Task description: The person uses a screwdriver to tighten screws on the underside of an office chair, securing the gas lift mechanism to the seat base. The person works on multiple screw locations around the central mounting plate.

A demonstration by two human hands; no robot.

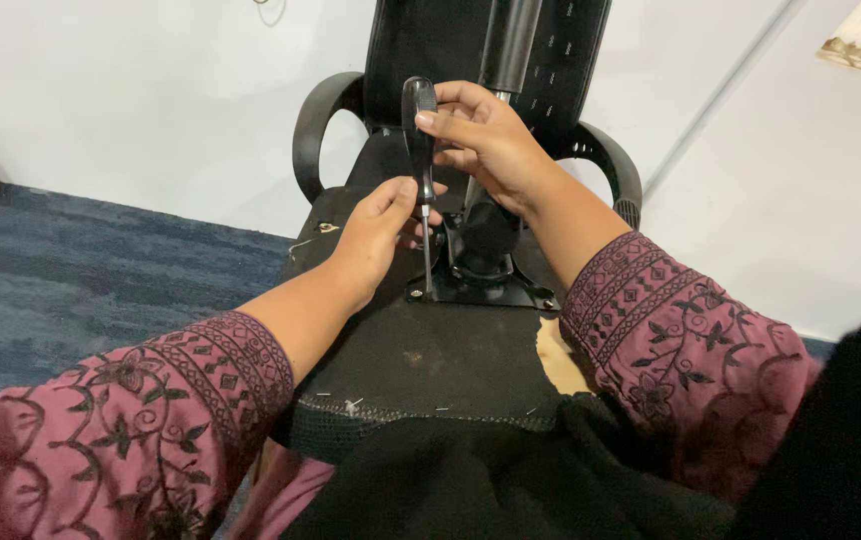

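In the head view, we have an office chair turned upside down across our lap, the underside of its seat (430,350) filling the middle of the frame, with the armrests (315,130) curving away toward the top. Our right hand (485,135), in the upper centre, is closed around the black handle of a screwdriver (420,150), holding it upright. Our left hand (380,225), just below and left of it, pinches the metal shaft to steady it, fingers curled shut on it. The tip stands at the left edge of the black mounting plate (480,292) that carries the gas-lift column (505,45). We judge the screw work to be in progress: the plate sits flat on the seat and looks attached, and whether other screws are in or out we cannot tell. Torn fabric exposes foam (560,355) at the lower right.
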